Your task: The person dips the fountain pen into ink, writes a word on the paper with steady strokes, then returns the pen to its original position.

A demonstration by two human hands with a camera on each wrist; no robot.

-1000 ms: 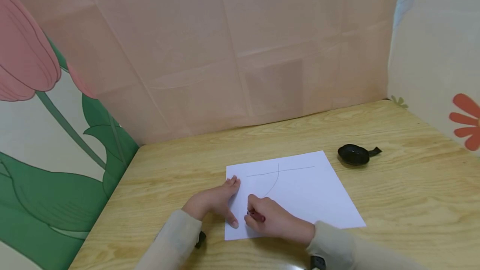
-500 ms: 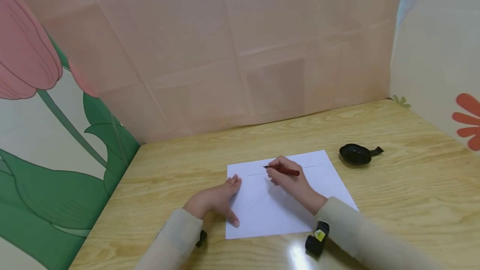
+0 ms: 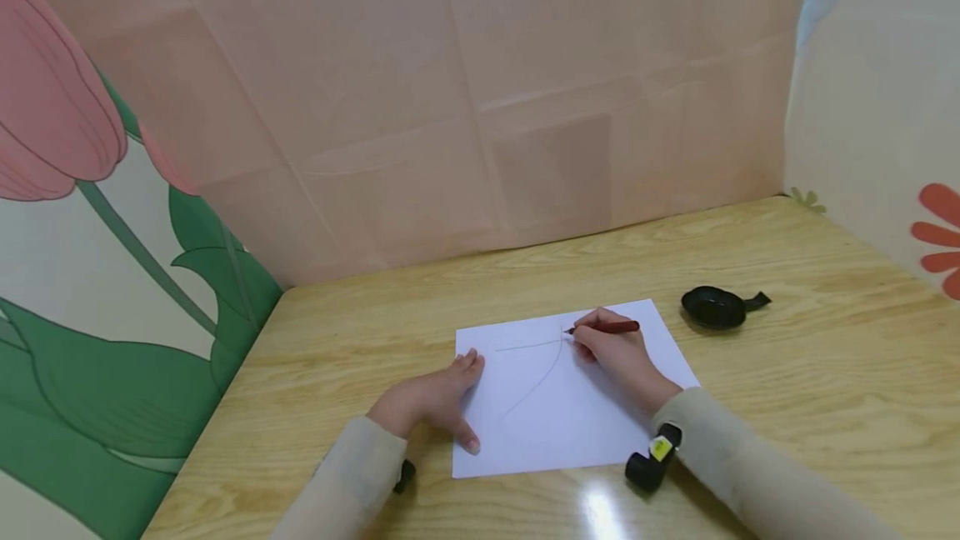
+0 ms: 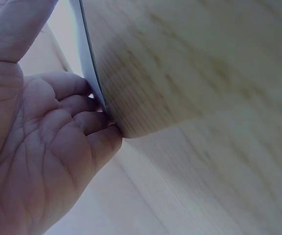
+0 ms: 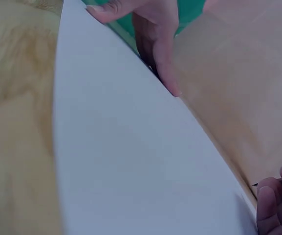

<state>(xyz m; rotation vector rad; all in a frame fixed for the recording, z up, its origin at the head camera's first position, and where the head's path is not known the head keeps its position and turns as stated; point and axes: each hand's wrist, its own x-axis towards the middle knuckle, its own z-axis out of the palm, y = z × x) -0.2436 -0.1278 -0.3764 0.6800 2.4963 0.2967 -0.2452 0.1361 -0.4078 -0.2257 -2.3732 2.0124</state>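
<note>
A white sheet of paper [image 3: 525, 444] lies on the wooden table, bearing a thin, nearly level line and a curve that crosses it and sweeps down to the lower left. My left hand [image 3: 438, 398] rests on the sheet's left edge, thumb and fingers spread; its palm [image 4: 48, 142] fills the left of the left wrist view. Between thumb and fingers my right hand [image 3: 622, 361] pinches a dark red pen [image 3: 621, 327], its tip near the top of the curve. That hand covers the line's right part. In the right wrist view, only the right hand's fingertips [image 5: 270, 205] show.
A small black pan-shaped dish [image 3: 714, 307] with a short handle stands right of the paper on the wooden table [image 3: 360, 315]. Behind rises a pink cloth backdrop [image 3: 450, 107]. Flower-printed panels [image 3: 862, 132] flank the table at left and right.
My right hand has gone from the lower left of the sheet up to the level line, then rightward with the pen. The curve now reaches farther down-left in view. The left hand stays put.
</note>
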